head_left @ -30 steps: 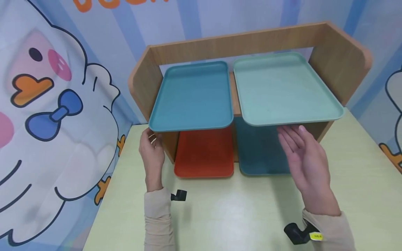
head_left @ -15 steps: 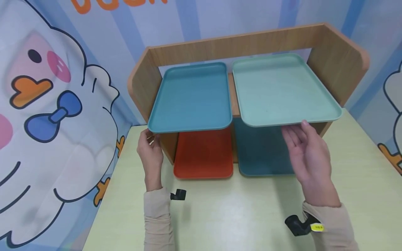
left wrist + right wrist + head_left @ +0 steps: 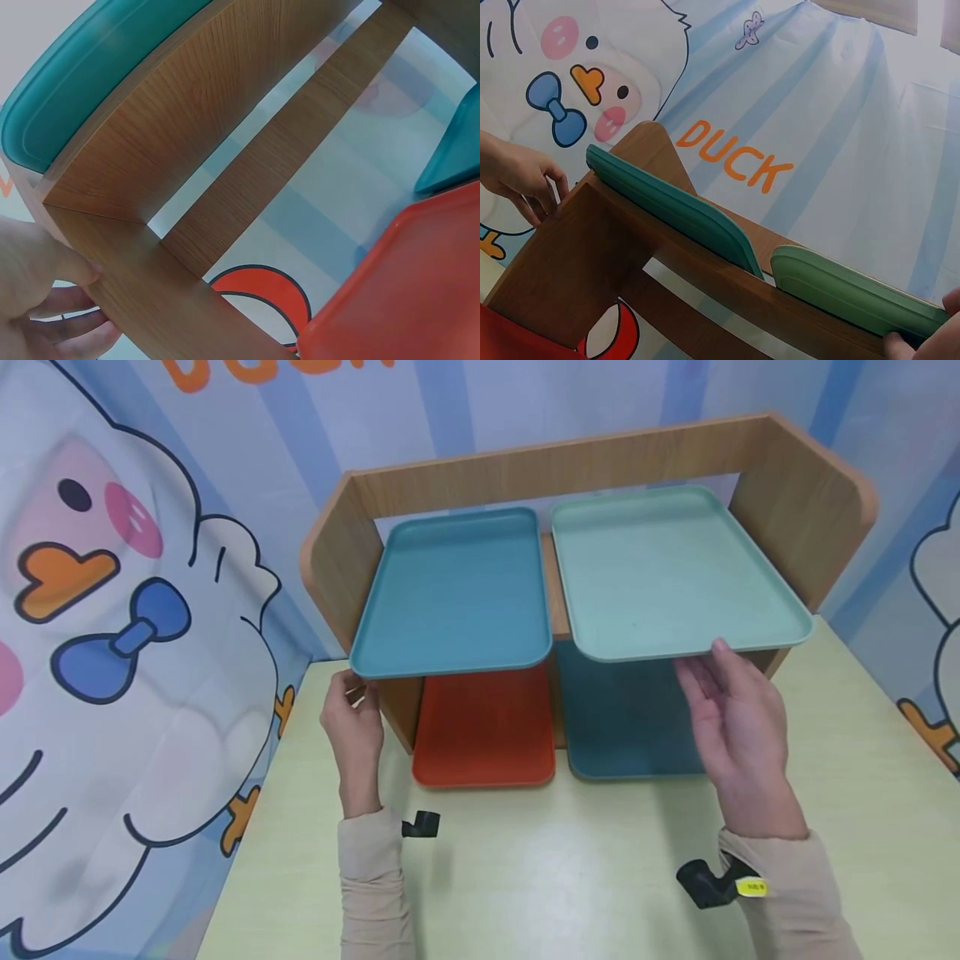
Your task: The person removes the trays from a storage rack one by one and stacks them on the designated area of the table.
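Observation:
A two-tier wooden shelf (image 3: 570,450) stands on the table. Its left side panel (image 3: 142,277) is pinched at the front edge by my left hand (image 3: 354,739), thumb on the inner side and fingers outside. My right hand (image 3: 738,731) grips the front rim of a mint green tray (image 3: 675,572) on the upper right, thumb at the top of the rim and fingers underneath. Beside it on the upper left lies a blue tray (image 3: 457,589). An orange-red tray (image 3: 486,727) sits below on the left, and a dark teal tray (image 3: 626,718) below on the right.
The pale table (image 3: 517,877) runs in front of the shelf. Behind and to the left hangs a blue striped cloth (image 3: 525,397) printed with a duck. The front rims of both upper trays jut out over the lower ones.
My right hand has risen slightly, and its thumb has come up onto the front rim of the mint green tray. The left hand keeps its place on the side panel.

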The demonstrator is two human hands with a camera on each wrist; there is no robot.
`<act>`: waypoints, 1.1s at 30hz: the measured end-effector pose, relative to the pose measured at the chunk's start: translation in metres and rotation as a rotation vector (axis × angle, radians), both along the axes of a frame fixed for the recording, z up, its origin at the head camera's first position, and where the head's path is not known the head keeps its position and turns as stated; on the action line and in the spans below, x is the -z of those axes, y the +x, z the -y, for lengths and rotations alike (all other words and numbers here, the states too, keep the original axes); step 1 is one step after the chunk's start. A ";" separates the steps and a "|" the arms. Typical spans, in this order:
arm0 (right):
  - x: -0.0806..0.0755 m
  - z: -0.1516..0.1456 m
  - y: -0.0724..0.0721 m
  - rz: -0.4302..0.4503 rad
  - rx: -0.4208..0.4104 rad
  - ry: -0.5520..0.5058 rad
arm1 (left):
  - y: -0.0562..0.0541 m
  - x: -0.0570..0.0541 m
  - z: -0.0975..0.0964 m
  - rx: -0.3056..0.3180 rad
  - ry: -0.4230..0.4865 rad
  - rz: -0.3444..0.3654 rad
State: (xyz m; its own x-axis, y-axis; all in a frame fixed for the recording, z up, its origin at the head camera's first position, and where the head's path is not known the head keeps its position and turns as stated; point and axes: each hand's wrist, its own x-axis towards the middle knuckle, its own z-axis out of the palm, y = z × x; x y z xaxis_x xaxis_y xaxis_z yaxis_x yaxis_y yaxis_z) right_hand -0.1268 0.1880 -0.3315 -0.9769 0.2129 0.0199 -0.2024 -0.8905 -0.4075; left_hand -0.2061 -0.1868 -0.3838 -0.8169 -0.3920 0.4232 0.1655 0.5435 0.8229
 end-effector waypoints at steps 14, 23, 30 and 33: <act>-0.001 0.004 0.000 0.058 0.106 0.041 | 0.001 -0.001 0.002 0.010 0.019 0.013; -0.001 0.007 0.002 0.062 0.158 0.049 | -0.001 0.000 0.003 0.005 0.009 0.005; -0.001 0.008 0.006 0.025 0.186 0.049 | -0.002 -0.001 0.003 0.005 0.001 0.007; -0.001 0.007 0.008 0.011 0.185 0.035 | -0.001 -0.001 0.003 0.005 -0.001 0.006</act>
